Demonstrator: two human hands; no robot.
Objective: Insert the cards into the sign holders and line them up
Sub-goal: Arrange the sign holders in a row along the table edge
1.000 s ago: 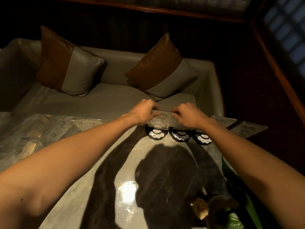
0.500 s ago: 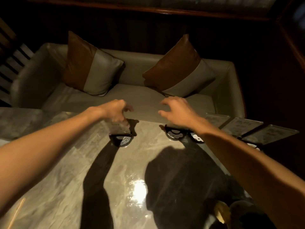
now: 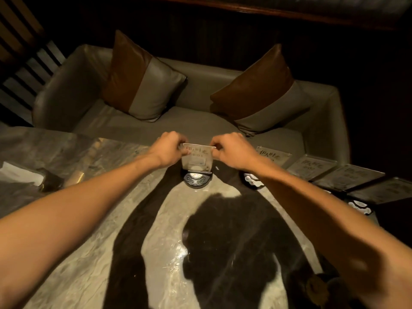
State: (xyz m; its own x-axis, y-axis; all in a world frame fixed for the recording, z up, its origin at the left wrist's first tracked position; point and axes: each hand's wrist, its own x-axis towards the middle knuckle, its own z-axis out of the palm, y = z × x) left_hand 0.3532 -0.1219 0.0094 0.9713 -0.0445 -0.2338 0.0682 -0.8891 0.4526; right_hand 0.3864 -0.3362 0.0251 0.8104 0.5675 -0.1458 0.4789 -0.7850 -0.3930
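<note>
A clear card [image 3: 197,158] with printed characters stands upright in a round black sign holder [image 3: 196,179] near the far edge of the marble table [image 3: 89,241]. My left hand [image 3: 168,150] pinches the card's top left corner and my right hand [image 3: 231,151] pinches its top right corner. Right of it, another black holder [image 3: 252,180] shows partly under my right forearm. Several more cards [image 3: 312,167] stand in a row along the far right edge, and a further black base [image 3: 360,207] lies in front of them.
Beyond the table stands a grey sofa [image 3: 200,123] with two brown-and-grey cushions [image 3: 142,83]. A white paper item [image 3: 20,175] lies at the table's left edge. Dark objects sit at the lower right corner [image 3: 316,286]. My shadow covers the table's middle.
My left hand slid the holder with its card leftward, apart from the other bases. My right hand, open half a second ago, has now come back and both hands pinch the card's top corners.
</note>
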